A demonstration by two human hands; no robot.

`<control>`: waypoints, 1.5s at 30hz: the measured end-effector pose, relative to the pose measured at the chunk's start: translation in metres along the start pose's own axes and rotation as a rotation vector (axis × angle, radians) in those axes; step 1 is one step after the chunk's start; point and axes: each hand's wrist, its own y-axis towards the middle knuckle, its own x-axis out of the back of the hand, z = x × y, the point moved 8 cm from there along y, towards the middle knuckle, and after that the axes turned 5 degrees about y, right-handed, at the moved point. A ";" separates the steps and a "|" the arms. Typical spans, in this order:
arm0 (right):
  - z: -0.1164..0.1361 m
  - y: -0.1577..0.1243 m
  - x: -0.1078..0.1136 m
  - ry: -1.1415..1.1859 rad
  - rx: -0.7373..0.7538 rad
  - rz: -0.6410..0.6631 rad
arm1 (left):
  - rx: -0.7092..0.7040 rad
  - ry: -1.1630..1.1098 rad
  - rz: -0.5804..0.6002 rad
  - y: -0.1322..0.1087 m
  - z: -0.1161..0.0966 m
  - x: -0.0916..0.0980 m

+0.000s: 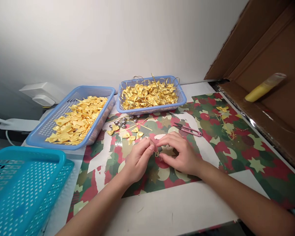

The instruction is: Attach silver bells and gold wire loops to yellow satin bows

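My left hand [139, 158] is closed, thumb against the curled fingers, with a small loop of gold cord [156, 154] sticking out at its fingertips. My right hand [181, 153] is close beside it, thumb and fingers curved and apart around that loop; its index fingertip is at the left fingertips. Whatever else sits inside the left fingers is hidden. Just beyond the hands lie several yellow ribbon bows [131, 139], a cluster of small silver bells [124, 121] and some straight gold cord pieces [145, 126]. Pink-handled thread snips [188, 129] rest to the right.
A blue basket [88, 144] of yellow bows stands at left; another blue basket [151, 109] holds bows with gold cords. Teal baskets [27, 196] sit at front left. Bow scraps [227, 126] lie at right, beside a cardboard wall [267, 59] with a yellow-filled tube [264, 88].
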 end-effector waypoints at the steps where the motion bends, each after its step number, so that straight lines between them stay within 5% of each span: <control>1: 0.000 0.000 -0.003 -0.031 0.002 0.010 | -0.004 -0.004 0.003 0.000 0.000 -0.001; 13: -0.008 -0.002 -0.004 -0.113 -0.098 0.110 | 0.001 -0.002 -0.074 -0.001 0.003 0.006; 20: 0.002 0.001 -0.006 0.047 -0.073 -0.066 | -0.030 0.048 -0.046 0.001 -0.003 0.002; 27: 0.007 -0.002 -0.009 -0.029 -0.056 -0.240 | -0.069 0.077 -0.061 -0.001 -0.006 0.000; 45: 0.016 -0.006 -0.003 -0.156 0.024 -0.295 | 0.030 0.072 -0.104 -0.001 0.002 0.005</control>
